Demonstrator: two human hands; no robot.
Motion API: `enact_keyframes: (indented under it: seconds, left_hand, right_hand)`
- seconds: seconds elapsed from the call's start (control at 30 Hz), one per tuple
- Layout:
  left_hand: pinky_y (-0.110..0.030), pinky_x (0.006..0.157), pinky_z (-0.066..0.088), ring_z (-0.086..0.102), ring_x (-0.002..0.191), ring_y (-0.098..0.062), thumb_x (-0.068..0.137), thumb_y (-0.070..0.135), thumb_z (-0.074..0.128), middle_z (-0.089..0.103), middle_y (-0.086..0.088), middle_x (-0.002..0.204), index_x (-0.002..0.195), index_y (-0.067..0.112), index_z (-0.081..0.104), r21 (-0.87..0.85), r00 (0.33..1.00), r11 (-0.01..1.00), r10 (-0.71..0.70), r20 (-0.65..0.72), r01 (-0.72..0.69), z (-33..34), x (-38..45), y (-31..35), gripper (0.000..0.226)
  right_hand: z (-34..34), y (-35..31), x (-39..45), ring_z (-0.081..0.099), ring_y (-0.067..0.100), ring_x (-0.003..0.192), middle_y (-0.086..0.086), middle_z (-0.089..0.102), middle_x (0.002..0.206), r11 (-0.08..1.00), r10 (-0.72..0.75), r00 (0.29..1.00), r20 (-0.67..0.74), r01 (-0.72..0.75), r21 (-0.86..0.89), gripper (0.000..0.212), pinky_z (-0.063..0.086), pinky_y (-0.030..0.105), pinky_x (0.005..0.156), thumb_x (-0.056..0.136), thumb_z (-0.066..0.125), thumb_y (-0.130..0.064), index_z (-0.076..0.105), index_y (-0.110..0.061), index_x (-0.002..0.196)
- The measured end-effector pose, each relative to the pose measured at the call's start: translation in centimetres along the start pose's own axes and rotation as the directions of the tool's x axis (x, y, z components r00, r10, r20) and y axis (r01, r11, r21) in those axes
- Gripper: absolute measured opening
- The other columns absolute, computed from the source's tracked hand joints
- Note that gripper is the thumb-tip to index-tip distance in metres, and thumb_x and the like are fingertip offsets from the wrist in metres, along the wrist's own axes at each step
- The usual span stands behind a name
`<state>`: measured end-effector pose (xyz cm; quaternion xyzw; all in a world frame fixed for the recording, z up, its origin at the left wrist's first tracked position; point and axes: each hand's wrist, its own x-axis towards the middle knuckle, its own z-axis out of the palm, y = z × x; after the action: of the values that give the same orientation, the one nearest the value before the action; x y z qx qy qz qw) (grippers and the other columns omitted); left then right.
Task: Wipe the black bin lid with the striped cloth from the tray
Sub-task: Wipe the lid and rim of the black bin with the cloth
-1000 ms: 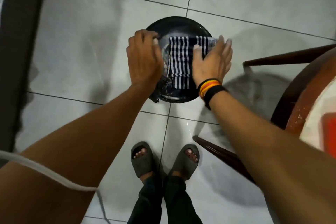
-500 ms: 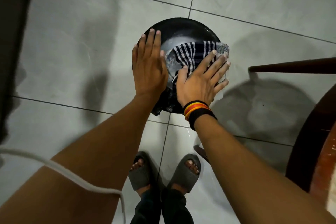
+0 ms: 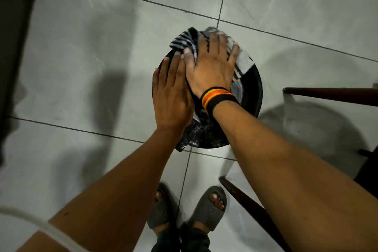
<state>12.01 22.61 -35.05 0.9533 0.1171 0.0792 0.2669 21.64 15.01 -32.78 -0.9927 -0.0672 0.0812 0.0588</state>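
The round black bin lid (image 3: 252, 88) sits on the bin on the grey tiled floor, mostly covered by my hands. The striped black-and-white cloth (image 3: 185, 42) lies bunched on the lid's far part and sticks out past its far-left rim. My right hand (image 3: 210, 67), with a black, orange and yellow wristband, presses flat on the cloth with fingers spread. My left hand (image 3: 170, 94) lies flat on the lid's left side, fingers together, touching the right hand's thumb edge. The tray is out of view.
Dark wooden chair legs (image 3: 331, 95) reach in from the right, and another wooden leg (image 3: 251, 208) crosses near my right foot. My feet in grey slides (image 3: 210, 206) stand just below the bin. A white cord (image 3: 26, 217) hangs at the lower left. A dark edge runs along the left.
My right hand has slid the cloth up and leftward across the lid to its far rim. The left hand stays pressed on the lid's left side.
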Motion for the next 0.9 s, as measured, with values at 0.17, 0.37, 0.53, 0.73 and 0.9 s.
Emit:
enact_keyframes:
  seconds: [0.17,0.37,0.53,0.73,0.9]
  left_hand:
    - [-0.050,0.133,0.020,0.025,0.163,-0.027,0.112,0.030,0.022,0.034,-0.011,0.172,0.164,0.009,0.035,0.040,0.999,0.998,-0.044,0.028,0.043,-0.2,0.0,0.6,0.058]
    - [-0.049,0.133,0.020,0.023,0.164,-0.024,0.113,0.026,0.030,0.030,-0.004,0.175,0.166,0.017,0.031,0.042,0.998,0.998,-0.057,0.013,0.056,0.0,0.1,0.8,0.054]
    - [-0.047,0.134,0.017,0.021,0.164,-0.022,0.113,0.025,0.031,0.029,-0.002,0.175,0.167,0.019,0.030,0.057,0.997,0.995,-0.079,0.024,0.077,0.3,0.0,0.9,0.054]
    - [-0.047,0.134,0.016,0.020,0.164,-0.023,0.114,0.026,0.029,0.028,-0.001,0.176,0.167,0.019,0.029,0.053,0.998,0.997,-0.062,0.022,0.061,0.2,-0.1,0.8,0.053]
    - [-0.046,0.134,0.016,0.020,0.164,-0.023,0.114,0.025,0.031,0.028,-0.001,0.175,0.166,0.019,0.029,0.048,0.999,0.998,-0.050,0.020,0.049,0.2,-0.1,0.6,0.053]
  right_hand:
    - [-1.0,2.6,0.2,0.025,0.026,0.155,0.006,0.037,0.164,0.976,-0.216,0.976,0.019,0.215,0.027,0.061,0.012,0.055,0.126,0.105,0.026,-0.052,0.041,-0.019,0.154]
    - [-1.3,5.0,-1.4,0.039,0.029,0.144,0.007,0.045,0.156,0.994,0.103,0.993,-0.051,-0.102,0.030,0.065,0.032,0.056,0.113,0.100,0.031,-0.060,0.044,-0.019,0.149]
    - [-0.5,7.0,-7.0,0.039,0.030,0.141,0.005,0.040,0.158,0.842,0.523,0.850,-0.055,-0.506,0.188,0.077,0.031,0.051,0.110,0.094,0.036,-0.070,0.038,-0.019,0.151]
    - [0.6,3.4,-14.6,0.020,0.035,0.155,0.013,0.015,0.170,0.713,0.647,0.756,0.096,-0.645,0.273,0.086,0.022,0.058,0.120,0.098,0.032,-0.070,0.011,-0.017,0.163]
    - [0.7,5.3,-12.6,0.014,0.030,0.158,0.011,0.014,0.171,0.733,0.595,0.803,0.029,-0.557,0.390,0.078,0.015,0.061,0.125,0.100,0.027,-0.066,0.019,-0.019,0.162]
